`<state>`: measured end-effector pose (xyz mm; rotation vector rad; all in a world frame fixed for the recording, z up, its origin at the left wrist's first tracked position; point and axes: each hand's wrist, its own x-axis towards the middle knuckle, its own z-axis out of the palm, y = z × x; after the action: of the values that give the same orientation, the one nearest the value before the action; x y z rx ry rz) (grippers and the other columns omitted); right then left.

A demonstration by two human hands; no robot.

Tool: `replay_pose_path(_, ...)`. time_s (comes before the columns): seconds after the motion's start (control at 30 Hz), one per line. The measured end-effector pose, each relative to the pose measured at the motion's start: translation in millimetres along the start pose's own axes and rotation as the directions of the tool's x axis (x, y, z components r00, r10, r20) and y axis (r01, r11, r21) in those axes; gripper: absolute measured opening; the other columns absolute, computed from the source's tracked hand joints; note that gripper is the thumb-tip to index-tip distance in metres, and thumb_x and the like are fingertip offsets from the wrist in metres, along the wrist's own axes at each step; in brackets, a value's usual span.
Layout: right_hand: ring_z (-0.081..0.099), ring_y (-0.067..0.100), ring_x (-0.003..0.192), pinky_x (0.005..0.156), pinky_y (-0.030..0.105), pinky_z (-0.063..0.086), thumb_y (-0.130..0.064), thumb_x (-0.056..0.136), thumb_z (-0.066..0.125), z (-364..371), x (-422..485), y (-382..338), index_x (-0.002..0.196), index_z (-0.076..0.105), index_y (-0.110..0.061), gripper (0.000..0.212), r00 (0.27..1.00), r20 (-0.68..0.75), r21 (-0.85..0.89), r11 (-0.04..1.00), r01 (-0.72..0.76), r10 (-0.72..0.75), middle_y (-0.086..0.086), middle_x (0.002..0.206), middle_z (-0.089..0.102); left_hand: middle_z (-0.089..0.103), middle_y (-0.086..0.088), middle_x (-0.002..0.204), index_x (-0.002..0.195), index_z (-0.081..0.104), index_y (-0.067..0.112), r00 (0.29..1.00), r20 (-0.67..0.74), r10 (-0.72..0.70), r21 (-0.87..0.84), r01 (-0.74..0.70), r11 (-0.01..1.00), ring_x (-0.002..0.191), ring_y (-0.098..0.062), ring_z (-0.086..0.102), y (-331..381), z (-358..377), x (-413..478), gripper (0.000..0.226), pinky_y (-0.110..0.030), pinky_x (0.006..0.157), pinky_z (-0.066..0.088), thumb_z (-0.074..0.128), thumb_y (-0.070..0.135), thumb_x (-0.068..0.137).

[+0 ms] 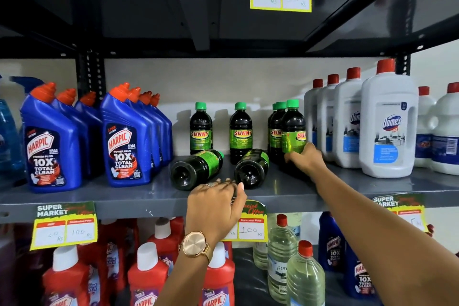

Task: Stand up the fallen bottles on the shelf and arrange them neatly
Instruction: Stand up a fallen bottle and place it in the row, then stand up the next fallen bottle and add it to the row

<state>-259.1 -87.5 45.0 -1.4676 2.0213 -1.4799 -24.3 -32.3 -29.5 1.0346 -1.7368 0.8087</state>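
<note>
Fingers of our right hand [306, 159] wrap the lower body of an upright Sunny bottle [293, 129], a dark round bottle with a green screw cap and glossy green label. This held bottle is our landmark. It stands at the front of a short row of like bottles [277, 129], just beside the white Domex jugs [388, 126], whose matte squared bodies carry red caps.

Our left hand [214, 202], wearing a rose-gold watch [194, 244], hovers at the front lip of the grey metal shelf [111, 194], well to the landmark's near left. Its fingers curl loosely and grip nothing; whether the fingertips touch a bottle base we cannot tell.

Two fallen bottles lie on their sides left of the landmark, bases toward us: the nearer fallen bottle [252, 167] just beside it, the farther fallen bottle [196, 170] beyond. Behind them, two bottles stand apart: one [240, 131] behind the nearer, one [200, 129] behind the farther.

Farther left stand blue Harpic bottles [126, 141] with angled orange nozzles. Yellow price cards [65, 225] hang below the shelf lip, our left hand covering part of one.
</note>
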Motion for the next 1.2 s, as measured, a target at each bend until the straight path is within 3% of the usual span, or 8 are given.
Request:
replay_pose_path(0.23, 0.059, 0.036, 0.114, 0.096, 0.042, 0.051, -0.066, 0.043, 0.081, 5.4, 5.7, 7.7, 0.123, 0.056, -0.005, 0.104, 1.0, -0.015, -0.058, 0.998, 0.02, -0.021, 0.018, 0.124, 0.061, 0.059, 0.007, 0.05, 0.053, 0.056, 0.022, 1.0, 0.02, -0.019, -0.003, 0.019, 1.0, 0.047, -0.012, 0.056, 2.5, -2.0, 1.0, 0.04, -0.023, 0.051, 0.038, 0.044, 0.036, 0.089)
replay_pose_path(0.4, 0.065, 0.031, 0.096, 0.083, 0.033, 0.053, -0.037, 0.063, 0.085, 3.4, 8.3, 9.5, 0.106, 0.07, -0.005, 0.056, 1.0, 0.022, -0.021, 1.0, 0.021, -0.021, 0.018, 0.105, 0.071, 0.061, 0.008, 0.052, 0.055, 0.057, 0.022, 0.999, 0.039, -0.028, -0.015, 0.028, 0.999, 0.048, -0.011, 0.056, 0.3, -0.2, -0.8, 0.041, -0.024, 0.052, 0.039, 0.042, 0.037, 0.091)
replay_pose_path(0.7, 0.058, 0.036, 0.114, 0.094, 0.042, 0.052, -0.057, 0.056, 0.084, 4.9, 7.6, 10.3, 0.124, 0.056, 0.0, 0.092, 1.0, 0.014, -0.072, 0.997, -0.005, 0.006, 0.022, 0.125, 0.062, 0.063, 0.009, 0.054, 0.057, 0.06, 0.022, 0.999, 0.028, -0.019, -0.004, 0.019, 1.0, 0.051, -0.01, 0.058, 0.0, 1.2, -0.3, 0.04, -0.025, 0.054, 0.042, 0.042, 0.036, 0.091)
replay_pose_path(0.77, 0.044, 0.039, 0.13, 0.102, 0.049, 0.045, -0.077, 0.061, 0.066, 3.2, -3.9, 2.9, 0.138, 0.041, 0.003, 0.114, 0.991, -0.134, -0.1, 0.995, -0.001, -0.012, 0.023, 0.14, 0.048, 0.062, 0.008, 0.053, 0.056, 0.059, 0.022, 1.0, 0.028, -0.013, -0.002, 0.013, 1.0, 0.05, -0.01, 0.058, 0.0, 0.3, 0.0, 0.04, -0.025, 0.053, 0.041, 0.043, 0.035, 0.091)
replay_pose_path(0.87, 0.055, 0.034, 0.113, 0.085, 0.043, 0.045, -0.085, 0.071, 0.042, -2.4, -34.0, -17.8, 0.113, 0.056, -0.006, 0.091, 0.909, -0.366, -0.153, 0.976, 0.153, -0.2, 0.016, 0.116, 0.063, 0.061, 0.008, 0.052, 0.055, 0.056, 0.022, 0.999, 0.039, 0.003, -0.008, -0.002, 1.0, 0.05, -0.011, 0.058, -1.0, -3.0, 0.7, 0.041, -0.024, 0.051, 0.039, 0.042, 0.036, 0.091)
replay_pose_path(1.0, 0.066, 0.03, 0.093, 0.082, 0.032, 0.051, -0.095, 0.063, 0.029, 8.7, -62.0, -48.5, 0.106, 0.062, -0.007, 0.103, 0.991, 0.129, -0.208, 0.977, 0.053, -0.026, 0.017, 0.11, 0.069, 0.063, 0.005, 0.054, 0.057, 0.057, 0.021, 0.999, 0.052, 0.011, -0.002, -0.011, 1.0, 0.049, -0.015, 0.059, -1.3, -5.8, 2.8, 0.041, -0.024, 0.049, 0.038, 0.041, 0.038, 0.091)
replay_pose_path(1.07, 0.069, 0.028, 0.083, 0.063, 0.026, 0.054, -0.092, 0.063, 0.039, 15.3, -63.8, -64.6, 0.123, 0.058, -0.006, 0.107, 0.944, 0.314, -0.236, 0.971, -0.026, 0.102, 0.017, 0.108, 0.069, 0.064, 0.003, 0.054, 0.057, 0.058, 0.021, 0.999, 0.05, 0.011, -0.001, -0.011, 1.0, 0.048, -0.017, 0.059, -0.4, -5.7, 1.8, 0.041, -0.024, 0.048, 0.039, 0.041, 0.039, 0.09)
replay_pose_path(1.2, 0.061, 0.019, 0.042, 0.033, 0.014, 0.043, -0.071, 0.075, 0.053, 28.0, -54.8, -86.9, 0.087, 0.058, -0.008, 0.065, 0.829, 0.495, -0.294, 0.948, -0.123, 0.261, 0.011, 0.072, 0.062, 0.061, 0.001, 0.048, 0.053, 0.057, 0.019, 0.999, 0.053, 0.002, 0.038, -0.004, 0.999, 0.042, -0.019, 0.056, -0.9, -5.6, 2.8, 0.044, -0.023, 0.044, 0.036, 0.041, 0.04, 0.088)
